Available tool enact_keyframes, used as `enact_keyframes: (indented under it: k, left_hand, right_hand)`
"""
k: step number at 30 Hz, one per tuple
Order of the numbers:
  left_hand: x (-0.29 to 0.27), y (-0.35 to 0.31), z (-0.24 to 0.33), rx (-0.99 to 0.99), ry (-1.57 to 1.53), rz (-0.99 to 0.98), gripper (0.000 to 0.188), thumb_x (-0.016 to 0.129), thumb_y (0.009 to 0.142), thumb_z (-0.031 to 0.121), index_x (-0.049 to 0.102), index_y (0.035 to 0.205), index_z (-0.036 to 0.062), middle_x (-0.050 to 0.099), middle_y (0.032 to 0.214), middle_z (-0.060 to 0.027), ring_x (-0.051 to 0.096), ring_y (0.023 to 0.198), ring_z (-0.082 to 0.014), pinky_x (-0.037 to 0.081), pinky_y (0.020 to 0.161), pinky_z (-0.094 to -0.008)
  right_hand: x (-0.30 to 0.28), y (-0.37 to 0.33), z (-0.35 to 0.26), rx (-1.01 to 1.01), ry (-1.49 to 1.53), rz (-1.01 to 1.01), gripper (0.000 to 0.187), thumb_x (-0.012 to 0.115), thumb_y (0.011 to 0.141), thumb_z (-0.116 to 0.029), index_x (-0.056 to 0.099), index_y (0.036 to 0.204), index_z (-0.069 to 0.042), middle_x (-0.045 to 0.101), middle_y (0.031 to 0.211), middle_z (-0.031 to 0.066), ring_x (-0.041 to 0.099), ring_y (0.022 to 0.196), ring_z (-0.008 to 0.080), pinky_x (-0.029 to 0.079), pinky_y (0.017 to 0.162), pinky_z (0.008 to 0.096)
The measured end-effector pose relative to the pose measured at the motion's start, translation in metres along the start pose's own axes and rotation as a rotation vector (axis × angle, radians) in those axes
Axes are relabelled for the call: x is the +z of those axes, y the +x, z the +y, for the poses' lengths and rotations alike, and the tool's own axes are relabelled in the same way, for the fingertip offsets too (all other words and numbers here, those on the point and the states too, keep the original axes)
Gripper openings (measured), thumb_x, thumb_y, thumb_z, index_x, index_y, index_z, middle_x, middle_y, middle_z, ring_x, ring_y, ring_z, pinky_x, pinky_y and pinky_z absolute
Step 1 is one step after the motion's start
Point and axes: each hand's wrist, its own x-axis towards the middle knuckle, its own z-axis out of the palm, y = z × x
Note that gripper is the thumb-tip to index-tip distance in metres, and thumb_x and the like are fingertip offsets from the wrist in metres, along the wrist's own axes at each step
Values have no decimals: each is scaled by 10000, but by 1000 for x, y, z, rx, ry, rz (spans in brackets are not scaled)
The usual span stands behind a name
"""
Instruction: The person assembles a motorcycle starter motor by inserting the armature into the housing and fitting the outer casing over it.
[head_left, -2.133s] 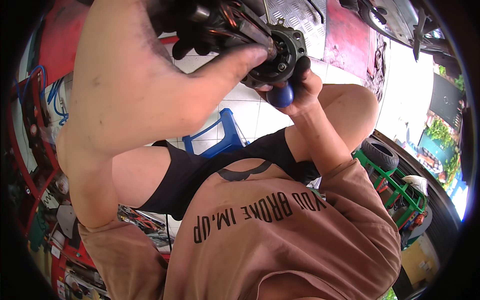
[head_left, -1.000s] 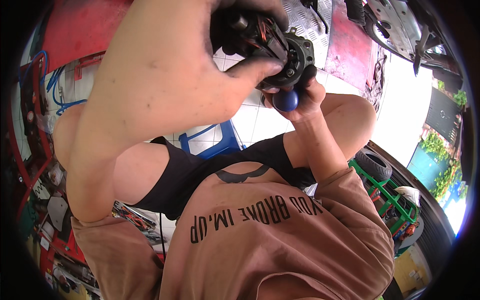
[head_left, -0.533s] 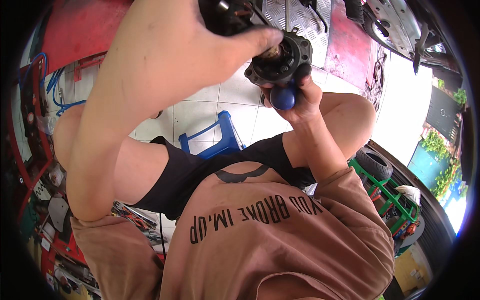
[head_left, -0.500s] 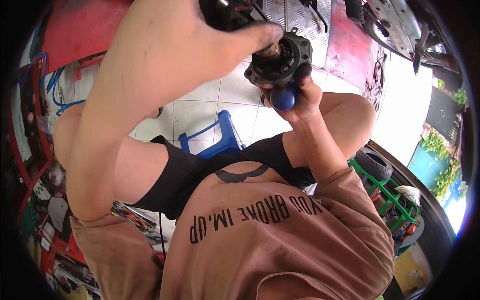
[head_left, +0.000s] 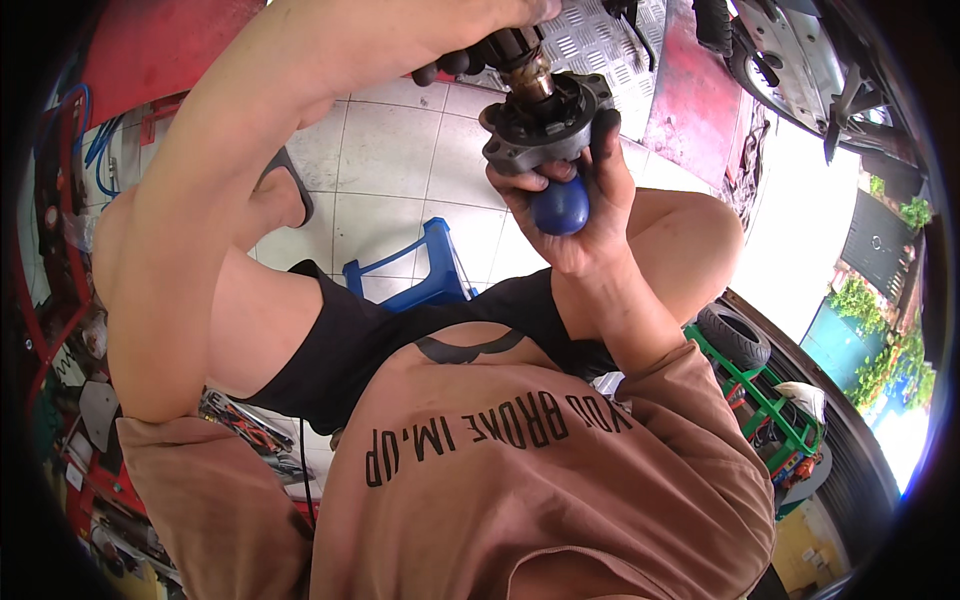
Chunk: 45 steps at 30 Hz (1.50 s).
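At the top of the view my left hand (head_left: 478,42) is closed round a dark ribbed motor armature, its blackened fingertips showing on the left side. The armature's copper-coloured commutator (head_left: 531,80) points down at the open side of a round metal motor end cap (head_left: 545,150). Whether the two touch cannot be made out. Below them, my right hand (head_left: 590,220) grips the end cap between thumb and fingers. In the same palm sits a blue round-ended handle (head_left: 559,206); whatever it belongs to is hidden behind the cap and fingers.
A blue plastic stool (head_left: 420,272) stands on the white tiled floor (head_left: 385,160) between my legs. Ahead lie a checkered metal plate (head_left: 590,50) and red panels. A motorbike (head_left: 800,60) is at the upper right. Tools (head_left: 245,422) lie lower left; a tyre (head_left: 735,337) rests on a green rack.
My left hand has moved up, and more of the commutator shows above the end cap. The cap has tilted and shifted slightly left and down with my right hand.
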Motion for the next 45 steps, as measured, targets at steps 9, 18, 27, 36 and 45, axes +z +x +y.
enact_keyframes:
  k: [9,18,27,36,45]
  left_hand:
    - [-15,15,10,-77,-99,-179,277,728,912,263,710,954,-11,666,730,-26,584,623,-80,452,533,-254]
    - [-45,22,-15,70,-347,-10,288,611,843,117,609,1079,-48,657,956,-130,596,763,-125,484,685,-244]
    - [-7,-13,-49,511,-151,-405,603,507,584,-41,643,1171,-16,654,1209,-160,539,869,-141,441,816,-282]
    - [0,-15,-41,389,-141,-401,629,516,609,-57,626,1226,-4,650,1198,-91,526,852,-130,449,743,-265]
    - [-8,-10,-32,218,-481,-432,658,578,643,139,557,1259,-91,653,1197,-214,507,630,-75,420,592,-206]
  right_hand:
    - [2,1,-5,-86,-255,47,480,670,908,-355,576,1224,-5,646,1036,91,556,802,137,504,766,320]
    - [5,-2,-15,-170,-321,169,467,666,889,-376,596,1200,-36,677,1097,109,644,912,185,537,796,333]
    - [7,-2,-16,-77,-395,90,524,671,861,-414,599,1203,-24,682,976,95,624,786,155,530,697,311]
    - [8,-4,-12,-153,-434,138,544,680,845,-421,598,1219,-34,682,1006,86,624,786,155,524,710,297]
    - [-24,5,-31,-88,-167,-128,834,665,759,-574,501,1372,-32,603,1229,210,641,1024,300,550,911,445]
